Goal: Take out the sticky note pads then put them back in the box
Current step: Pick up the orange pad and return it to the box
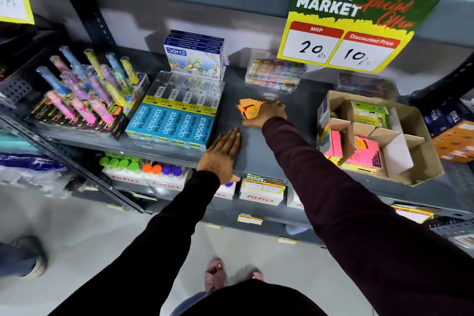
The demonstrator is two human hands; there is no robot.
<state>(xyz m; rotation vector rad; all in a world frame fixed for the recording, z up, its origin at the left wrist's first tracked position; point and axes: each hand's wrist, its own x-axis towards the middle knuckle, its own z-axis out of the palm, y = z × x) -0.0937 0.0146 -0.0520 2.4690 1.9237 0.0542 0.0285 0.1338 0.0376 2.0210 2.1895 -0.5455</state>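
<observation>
An orange sticky note pad lies on the grey shelf, with my right hand closed over its right side. At the right stands an open cardboard box with dividers. It holds pink pads, another pink stack at its left wall and a green pack at the back. My left hand rests flat on the shelf's front edge, fingers together, holding nothing.
Blue Apsara pencil boxes and a DOMS box sit left of the pad. Colourful tubes stand at far left. A clear crayon case is behind. A price sign hangs above. Bottles fill the lower shelf.
</observation>
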